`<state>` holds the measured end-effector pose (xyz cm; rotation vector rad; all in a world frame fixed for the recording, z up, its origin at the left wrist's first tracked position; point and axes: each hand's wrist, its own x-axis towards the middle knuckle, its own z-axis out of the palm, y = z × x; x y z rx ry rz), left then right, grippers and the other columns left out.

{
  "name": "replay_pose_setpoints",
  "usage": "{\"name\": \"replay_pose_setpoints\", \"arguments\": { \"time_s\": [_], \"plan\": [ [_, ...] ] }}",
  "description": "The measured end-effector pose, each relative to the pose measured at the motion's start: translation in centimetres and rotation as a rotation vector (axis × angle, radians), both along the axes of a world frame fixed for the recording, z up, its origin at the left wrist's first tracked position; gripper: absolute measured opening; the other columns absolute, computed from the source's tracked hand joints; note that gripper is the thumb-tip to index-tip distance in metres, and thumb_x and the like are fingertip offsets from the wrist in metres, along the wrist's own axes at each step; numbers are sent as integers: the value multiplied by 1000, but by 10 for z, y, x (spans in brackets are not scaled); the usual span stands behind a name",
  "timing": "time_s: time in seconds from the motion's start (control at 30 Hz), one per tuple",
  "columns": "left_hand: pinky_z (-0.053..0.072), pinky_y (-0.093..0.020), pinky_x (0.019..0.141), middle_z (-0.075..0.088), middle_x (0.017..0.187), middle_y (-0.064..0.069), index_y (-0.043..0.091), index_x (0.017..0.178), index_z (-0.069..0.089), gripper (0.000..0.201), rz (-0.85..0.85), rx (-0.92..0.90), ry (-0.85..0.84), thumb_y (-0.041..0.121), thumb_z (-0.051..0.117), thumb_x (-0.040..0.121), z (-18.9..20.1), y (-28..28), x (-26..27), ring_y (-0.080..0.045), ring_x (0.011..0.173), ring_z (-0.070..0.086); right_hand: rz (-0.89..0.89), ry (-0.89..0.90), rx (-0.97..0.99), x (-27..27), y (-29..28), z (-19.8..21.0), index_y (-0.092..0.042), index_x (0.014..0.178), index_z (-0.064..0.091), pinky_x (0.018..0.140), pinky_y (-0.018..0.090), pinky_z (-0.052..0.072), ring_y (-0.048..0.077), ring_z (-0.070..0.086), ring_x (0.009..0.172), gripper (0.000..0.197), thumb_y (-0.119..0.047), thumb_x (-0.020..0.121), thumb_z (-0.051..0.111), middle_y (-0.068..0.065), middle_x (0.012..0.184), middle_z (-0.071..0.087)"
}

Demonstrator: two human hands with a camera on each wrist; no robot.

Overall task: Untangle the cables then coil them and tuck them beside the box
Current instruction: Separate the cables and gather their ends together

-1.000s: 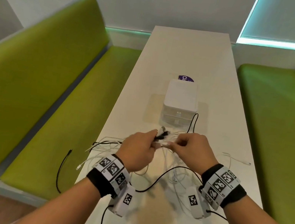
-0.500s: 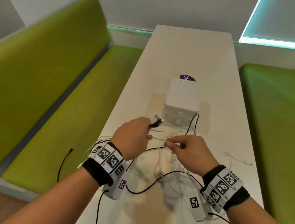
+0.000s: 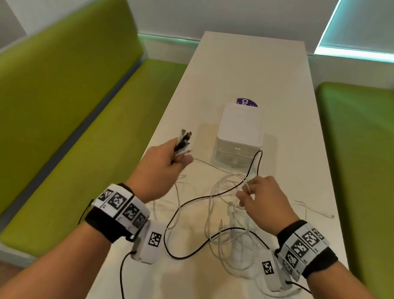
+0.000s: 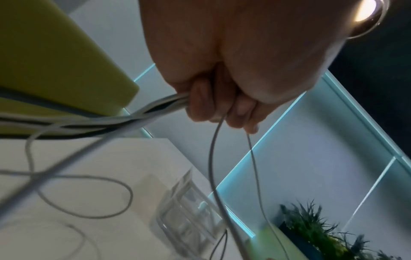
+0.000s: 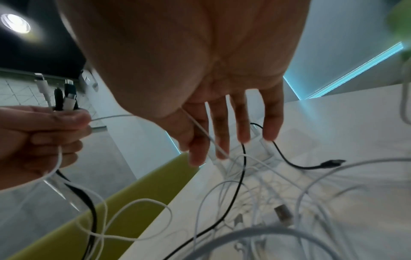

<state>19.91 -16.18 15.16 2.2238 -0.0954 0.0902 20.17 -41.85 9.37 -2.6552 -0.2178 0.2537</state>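
A white box (image 3: 240, 130) stands mid-table, also seen in the left wrist view (image 4: 189, 211). In front of it lies a tangle of white cables (image 3: 230, 223) crossed by a black cable (image 3: 180, 214). My left hand (image 3: 176, 156) is raised near the table's left edge and grips a bundle of cables, whose plug ends (image 3: 184, 138) stick up from the fist (image 5: 64, 95). My right hand (image 3: 248, 192) hovers over the tangle. Its thumb and index finger (image 5: 220, 137) pinch a thin white cable (image 5: 111, 116) that runs across to the left hand; the other fingers are straight.
The long white table (image 3: 244, 60) has green benches on the left (image 3: 55, 99) and right (image 3: 370, 165). A purple sticker (image 3: 246, 102) lies behind the box. One white cable end (image 3: 321, 212) trails toward the right edge. A black cable end (image 5: 331, 162) lies near the box.
The hands have drawn apart. My left hand has moved left and away with the bundle, pulling a white cable out through my right fingers, which have straightened.
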Motion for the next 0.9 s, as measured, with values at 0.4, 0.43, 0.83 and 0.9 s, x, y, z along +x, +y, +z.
{"name": "replay_pose_setpoints", "arguments": {
  "time_s": [0.4, 0.43, 0.83, 0.9],
  "plan": [
    [52, -34, 65, 72, 88, -4, 14, 95, 59, 8, 196, 345, 254, 19, 54, 96, -22, 30, 11, -16, 74, 64, -183, -47, 527, 1, -7, 21, -21, 90, 72, 55, 23, 43, 10, 48, 53, 14, -28, 99, 63, 1, 61, 56],
    [53, -37, 69, 70, 94, -5, 12, 98, 59, 9, 187, 405, 182, 20, 54, 96, -23, 28, 9, -22, 79, 62, -179, -28, 467, 1, -6, 21, -20, 89, 72, 51, 18, 40, 8, 46, 51, 17, -28, 99, 61, -1, 61, 55],
    [48, -27, 79, 50, 112, 5, 15, 117, 55, 39, 203, 171, -209, 40, 69, 91, 5, 9, -2, -9, 91, 53, 111, 303, 9, -1, 18, 16, 6, 90, 68, 85, 47, 53, 38, 66, 88, 36, -20, 101, 45, 20, 93, 71],
    [46, -19, 74, 49, 115, 6, 12, 118, 57, 35, 134, 197, -381, 27, 73, 90, 11, 20, -3, 0, 85, 51, 52, 249, 17, 0, 10, 17, 1, 85, 69, 84, 45, 55, 33, 68, 82, 40, -26, 101, 43, 14, 88, 73]
  ]
}}
